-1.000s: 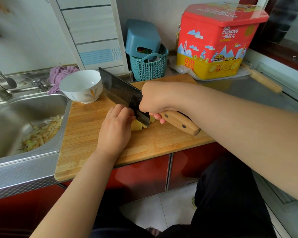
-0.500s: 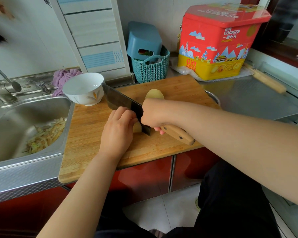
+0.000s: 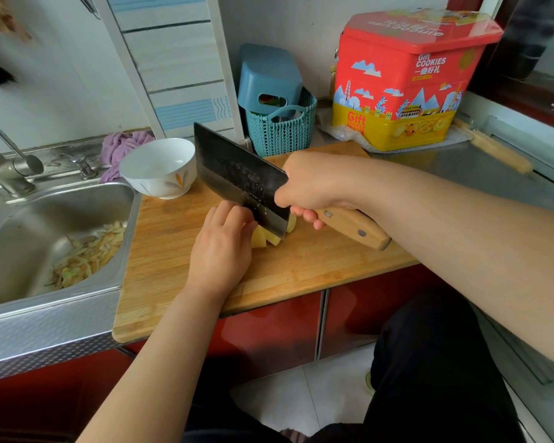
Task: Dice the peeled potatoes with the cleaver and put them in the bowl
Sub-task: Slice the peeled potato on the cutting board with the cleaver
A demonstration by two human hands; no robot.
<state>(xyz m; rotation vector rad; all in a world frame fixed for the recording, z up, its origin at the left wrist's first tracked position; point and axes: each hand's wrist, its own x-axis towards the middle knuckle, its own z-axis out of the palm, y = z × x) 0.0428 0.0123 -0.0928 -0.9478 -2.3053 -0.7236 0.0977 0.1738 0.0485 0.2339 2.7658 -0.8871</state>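
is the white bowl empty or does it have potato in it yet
Empty. The white bowl stands upright on the cutting board, its inside bare white; the potato pieces lie by the cleaver.

— Inspector A: Dark grey steel cleaver [image 3: 237, 174] with a speckled blade and a light wooden handle; pale yellow cut potato pieces [image 3: 263, 239]; honey-coloured striped bamboo cutting board [image 3: 173, 251].

— Inspector B: Confirmed. White ceramic bowl [image 3: 159, 167] bears an orange-and-grey leaf motif. Red-and-yellow cookie tin [image 3: 403, 81] shows blue-and-white mountains. Teal woven-pattern plastic basket [image 3: 280, 132]; crumpled lilac cloth [image 3: 120, 148]; red glossy cabinet doors [image 3: 269, 334].
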